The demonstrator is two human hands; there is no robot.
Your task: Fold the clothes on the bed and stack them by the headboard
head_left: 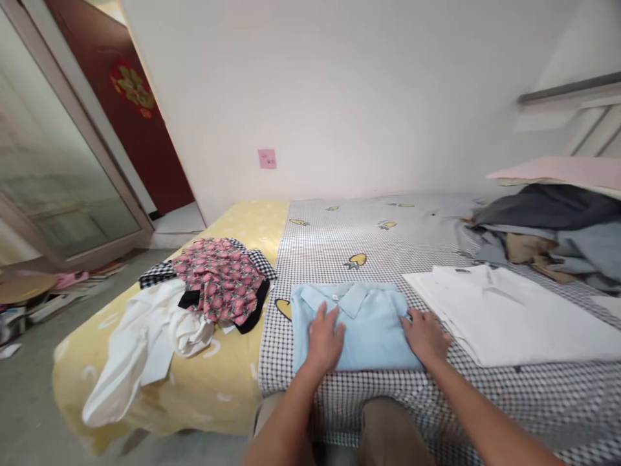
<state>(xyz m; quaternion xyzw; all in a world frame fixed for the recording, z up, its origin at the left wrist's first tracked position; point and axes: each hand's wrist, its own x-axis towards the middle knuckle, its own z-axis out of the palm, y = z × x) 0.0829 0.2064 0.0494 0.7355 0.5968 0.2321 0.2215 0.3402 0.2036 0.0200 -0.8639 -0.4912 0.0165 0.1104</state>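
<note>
The checked bed (330, 236) bore a folded blue shirt (371, 343), likely light, soft, best held by both sides; left hand (325, 336) rested open on it, empty; right hand (427, 336) curled at its edge, grip unclear

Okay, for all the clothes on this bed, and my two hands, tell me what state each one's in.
Light blue shirt: folded, collar up top
White clothing on the right: folded flat
Pink floral garment: crumpled
White garment on the left: rumpled
Dark grey clothing: heaped
Left hand: open on the shirt
Right hand: at the shirt's edge
</note>
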